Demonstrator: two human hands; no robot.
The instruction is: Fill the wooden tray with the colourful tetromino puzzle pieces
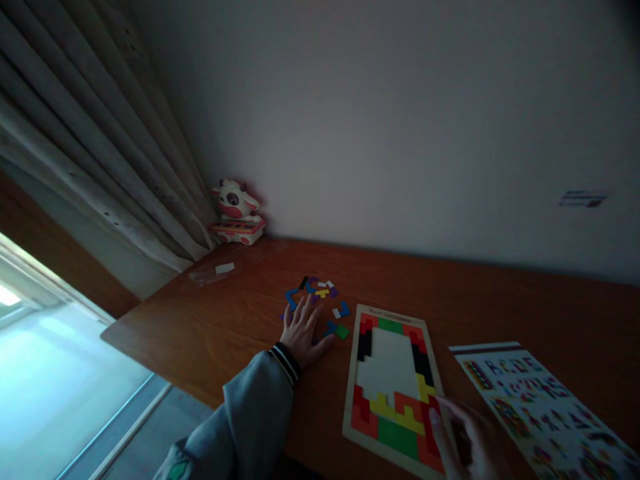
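My left hand (303,333) reaches over the loose puzzle pieces, palm down, its fingers spread at their near edge. Blue, purple, white and black pieces lie beyond it, with a yellow piece (322,293) among them and a green piece (342,331) to its right. A wooden puzzle board (351,400) holds coloured pieces round its border and lower part; its middle shows bare white. At the board's lower right edge is my right hand (463,430), thumb and forefinger apart near red pieces. Nothing shows between those fingertips.
A printed sheet (543,407) with coloured pictures lies right of the board. A cow-shaped toy (237,212) stands at the back left by the curtain (95,127). Near it lies clear plastic with a white piece (225,268). The wall borders the wooden table (200,327).
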